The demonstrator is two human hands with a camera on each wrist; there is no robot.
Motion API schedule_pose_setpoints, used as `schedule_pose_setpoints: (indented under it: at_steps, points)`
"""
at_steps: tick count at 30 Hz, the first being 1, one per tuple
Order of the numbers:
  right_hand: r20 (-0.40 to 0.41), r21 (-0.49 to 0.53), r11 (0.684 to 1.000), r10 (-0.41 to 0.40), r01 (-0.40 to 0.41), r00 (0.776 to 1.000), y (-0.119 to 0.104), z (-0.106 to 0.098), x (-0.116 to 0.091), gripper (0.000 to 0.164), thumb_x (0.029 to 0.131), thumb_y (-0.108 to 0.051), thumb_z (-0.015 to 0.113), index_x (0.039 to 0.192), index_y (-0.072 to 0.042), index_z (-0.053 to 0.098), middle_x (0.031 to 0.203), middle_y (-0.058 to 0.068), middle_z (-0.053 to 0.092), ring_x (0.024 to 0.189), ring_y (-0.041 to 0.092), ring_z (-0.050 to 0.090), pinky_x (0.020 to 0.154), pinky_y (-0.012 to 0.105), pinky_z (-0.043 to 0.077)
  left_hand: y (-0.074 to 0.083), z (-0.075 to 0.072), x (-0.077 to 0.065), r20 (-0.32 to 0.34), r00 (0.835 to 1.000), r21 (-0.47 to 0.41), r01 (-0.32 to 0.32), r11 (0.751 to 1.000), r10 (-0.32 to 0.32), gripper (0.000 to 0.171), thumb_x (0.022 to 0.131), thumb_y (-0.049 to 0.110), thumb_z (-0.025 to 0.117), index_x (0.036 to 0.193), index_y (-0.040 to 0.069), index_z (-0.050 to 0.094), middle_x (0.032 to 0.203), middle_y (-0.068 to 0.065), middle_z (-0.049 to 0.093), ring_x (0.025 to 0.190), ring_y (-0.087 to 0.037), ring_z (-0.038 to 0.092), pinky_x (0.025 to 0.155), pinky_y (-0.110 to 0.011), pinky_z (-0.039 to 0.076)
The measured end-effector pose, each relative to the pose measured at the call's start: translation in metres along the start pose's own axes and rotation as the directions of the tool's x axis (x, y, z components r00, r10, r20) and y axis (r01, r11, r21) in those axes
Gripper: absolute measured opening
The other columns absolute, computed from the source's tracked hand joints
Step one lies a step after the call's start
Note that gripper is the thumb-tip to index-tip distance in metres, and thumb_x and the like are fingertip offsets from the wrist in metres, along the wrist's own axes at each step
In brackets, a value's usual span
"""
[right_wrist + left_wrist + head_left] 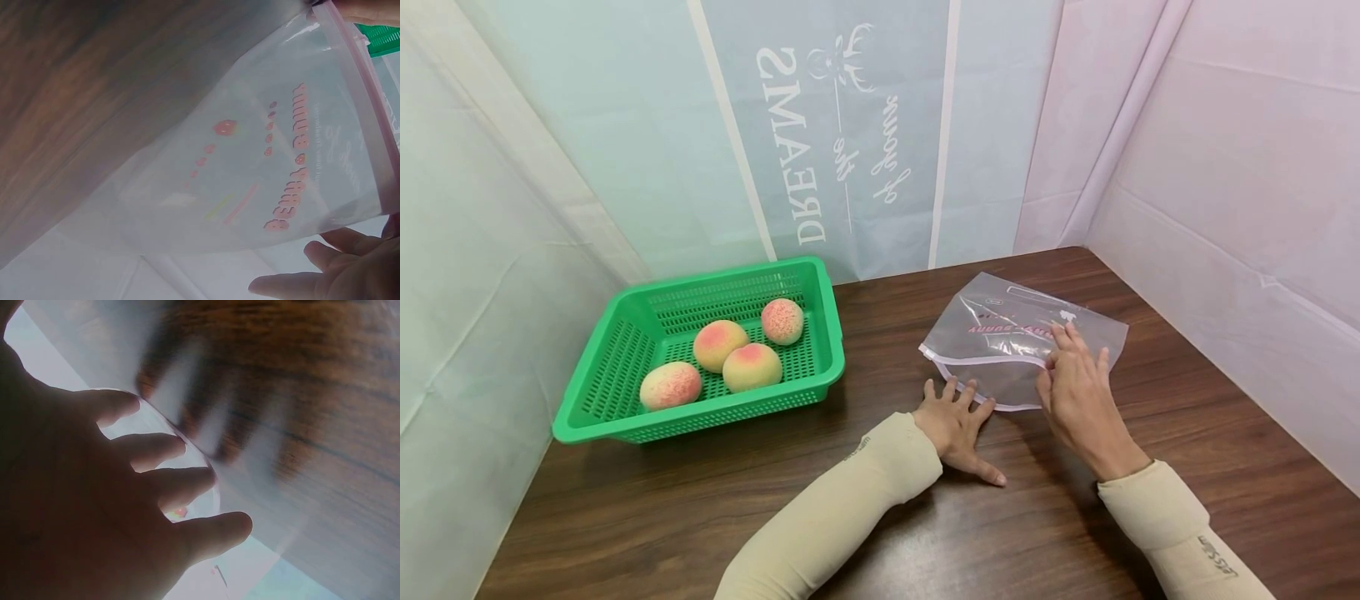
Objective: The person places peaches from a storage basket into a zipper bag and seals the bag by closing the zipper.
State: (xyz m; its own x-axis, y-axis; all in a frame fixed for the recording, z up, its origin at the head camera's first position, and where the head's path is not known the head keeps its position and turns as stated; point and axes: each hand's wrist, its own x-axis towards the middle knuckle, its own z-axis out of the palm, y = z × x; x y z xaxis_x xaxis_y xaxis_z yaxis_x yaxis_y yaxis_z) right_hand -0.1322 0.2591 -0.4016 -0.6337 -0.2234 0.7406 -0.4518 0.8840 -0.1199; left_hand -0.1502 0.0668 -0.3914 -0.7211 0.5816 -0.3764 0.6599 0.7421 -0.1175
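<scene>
A clear zip bag with a white zip strip and red print lies on the brown table, its mouth toward me and parted. My left hand rests beside that mouth with fingers spread, the fingertips touching the near lip. In the left wrist view, the straight fingers meet the bag's thin edge. The right hand pinches the bag at the right end of its zip, between thumb and index finger, while the other fingers extend over the bag. The right wrist view shows the bag lettered side and the fingers beside its edge.
A green plastic basket stands on the left of the table, holding several peaches. White cloth walls close off the sides, and a pale blue printed cloth hangs behind.
</scene>
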Motion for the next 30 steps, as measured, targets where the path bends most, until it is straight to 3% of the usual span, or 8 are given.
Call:
schedule_pose_setpoints:
  at_steps: [14,30]
  points:
    - [0.005,-0.013,1.000,0.011,-0.011,1.000,0.000,0.000,0.000,0.017,0.094,-0.009,0.040,0.091,0.007,0.044,0.137,0.038,0.048,0.131,0.054,0.043,0.092,0.085,0.022,0.000,-0.001,-0.002,-0.050,0.998,0.017,-0.026,1.000,0.027,0.113,0.072,0.092,0.048,0.161,0.035,0.008,0.167,0.001,0.009,0.153,-0.022,0.008,0.118,-0.053,0.018]
    - [0.019,0.010,0.997,0.071,-0.071,0.997,-0.002,-0.002,0.002,0.011,0.091,-0.005,0.043,0.092,0.006,0.044,0.137,0.039,0.047,0.132,0.054,0.040,0.092,0.085,0.021,-0.003,-0.009,-0.018,-0.105,0.993,0.031,-0.058,0.998,0.061,0.110,0.074,0.091,0.047,0.161,0.034,0.012,0.167,0.001,0.010,0.153,-0.022,0.009,0.119,-0.051,0.018]
